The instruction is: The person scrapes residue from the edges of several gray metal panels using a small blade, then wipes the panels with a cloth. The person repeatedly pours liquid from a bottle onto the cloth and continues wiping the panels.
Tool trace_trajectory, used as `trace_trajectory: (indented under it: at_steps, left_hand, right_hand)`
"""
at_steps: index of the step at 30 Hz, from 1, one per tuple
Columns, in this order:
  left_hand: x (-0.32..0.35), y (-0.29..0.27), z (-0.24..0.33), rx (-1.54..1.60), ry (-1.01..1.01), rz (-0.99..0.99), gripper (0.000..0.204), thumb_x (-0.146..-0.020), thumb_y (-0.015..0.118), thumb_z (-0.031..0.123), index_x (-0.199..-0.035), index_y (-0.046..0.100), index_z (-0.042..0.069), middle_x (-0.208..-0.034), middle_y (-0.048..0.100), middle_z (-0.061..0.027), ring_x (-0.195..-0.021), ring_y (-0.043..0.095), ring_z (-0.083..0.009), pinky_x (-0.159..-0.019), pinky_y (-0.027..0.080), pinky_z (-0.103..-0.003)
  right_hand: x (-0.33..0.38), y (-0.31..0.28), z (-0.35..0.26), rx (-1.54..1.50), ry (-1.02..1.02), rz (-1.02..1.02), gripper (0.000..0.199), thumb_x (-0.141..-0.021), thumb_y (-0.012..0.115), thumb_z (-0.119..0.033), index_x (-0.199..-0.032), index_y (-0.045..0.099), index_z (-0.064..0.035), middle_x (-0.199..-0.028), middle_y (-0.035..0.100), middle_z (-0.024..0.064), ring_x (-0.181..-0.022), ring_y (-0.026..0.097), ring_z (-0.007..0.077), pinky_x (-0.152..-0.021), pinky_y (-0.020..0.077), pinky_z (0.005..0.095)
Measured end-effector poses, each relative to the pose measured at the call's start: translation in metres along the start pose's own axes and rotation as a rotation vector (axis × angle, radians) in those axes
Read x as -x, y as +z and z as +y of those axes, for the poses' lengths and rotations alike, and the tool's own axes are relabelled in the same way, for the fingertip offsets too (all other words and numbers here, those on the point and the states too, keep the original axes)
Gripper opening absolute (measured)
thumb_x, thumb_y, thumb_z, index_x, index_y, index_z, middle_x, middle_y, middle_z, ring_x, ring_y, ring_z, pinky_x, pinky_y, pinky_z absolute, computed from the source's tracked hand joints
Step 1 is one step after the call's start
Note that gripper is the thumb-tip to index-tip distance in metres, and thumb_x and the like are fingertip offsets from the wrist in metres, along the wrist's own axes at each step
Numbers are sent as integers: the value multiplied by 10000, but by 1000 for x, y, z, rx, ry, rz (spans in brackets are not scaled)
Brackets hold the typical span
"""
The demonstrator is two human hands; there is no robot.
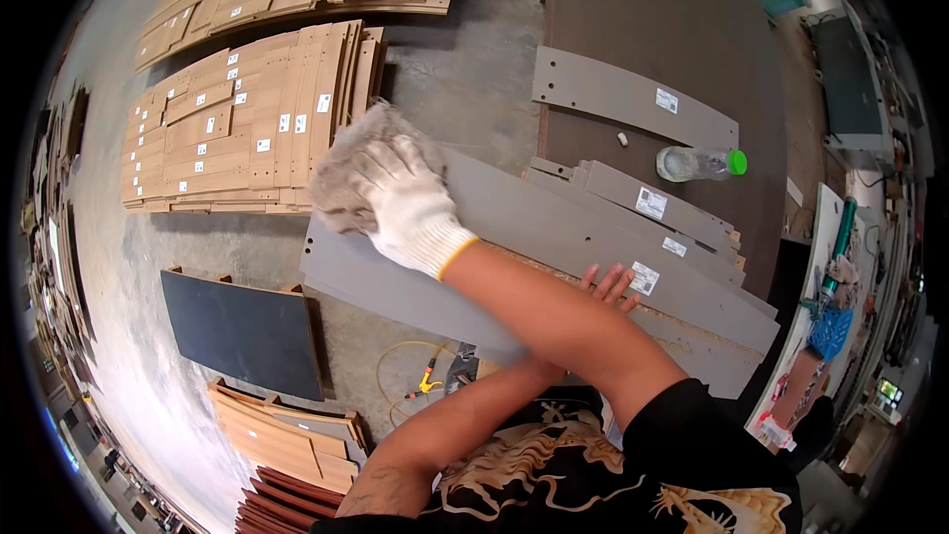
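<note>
My right hand (410, 203) wears a white knit glove and presses a fluffy grey-brown rag (341, 178) onto the left end of a long grey panel (514, 206). That forearm crosses over the left one. Bare fingers of my left hand (610, 285) lie stretched out on the panel near a white label (644, 278); the rest of this hand is hidden behind my right arm. Another grey panel (376, 277) lies beneath, nearer to me, with a raw chipboard edge showing between the two. More labelled grey panels (613, 188) lie just behind.
A separate grey panel (603, 89) and a clear bottle with a green cap (692, 164) rest on the dark brown board (672, 0). Stacked wood-look panels (247, 129) stand at the left. A yellow air gun (427, 382) with its hose lies below the panels.
</note>
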State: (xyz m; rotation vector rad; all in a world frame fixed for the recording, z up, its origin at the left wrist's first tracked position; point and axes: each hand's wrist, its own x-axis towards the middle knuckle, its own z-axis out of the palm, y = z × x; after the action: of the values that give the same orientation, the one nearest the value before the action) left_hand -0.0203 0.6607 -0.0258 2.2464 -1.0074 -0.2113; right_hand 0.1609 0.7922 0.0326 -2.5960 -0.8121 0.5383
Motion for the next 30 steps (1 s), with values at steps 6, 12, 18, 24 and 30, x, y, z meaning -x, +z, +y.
trace_trajectory:
  at_steps: [6,12,18,24,30]
  left_hand:
    - [9,22,2,-55,-8,6,638,-1014,479,381,-1591,412,118,-1708,277,-158,-1577,264,-340,-1292,116,-574]
    - [-4,-13,7,-86,10,24,581,-986,564,299,-1532,504,111,-1614,449,-164,-1533,347,-341,-1289,134,-567]
    - [12,11,-3,0,-132,-271,609,-1023,492,367,-1605,413,205,-1731,237,-124,-1583,246,-352,-1288,150,-549]
    - [-2,-17,5,-178,-90,-349,604,-1010,569,351,-1586,445,221,-1707,284,-156,-1576,262,-347,-1273,167,-584]
    - [-10,-17,16,-156,-10,-108,509,-985,608,304,-1464,585,134,-1550,511,-180,-1518,362,-353,-1266,177,-596]
  right_hand:
    - [209,16,120,89,348,458,686,-783,764,-136,-1451,610,-169,-1630,396,215,-1533,292,468,-1259,299,535]
    - [346,2,171,18,1014,344,760,-904,711,-144,-1583,377,-69,-1572,436,272,-1474,422,401,-1174,430,419]
    - [188,-7,118,134,527,136,765,-910,663,-386,-1573,433,-80,-1595,427,223,-1546,251,442,-1285,209,514]
    - [252,-22,150,87,629,128,630,-912,684,-397,-1497,563,-198,-1640,389,197,-1530,277,468,-1276,218,547]
    - [336,8,181,-29,869,404,707,-947,636,-336,-1597,402,-190,-1631,356,229,-1489,324,500,-1241,282,572]
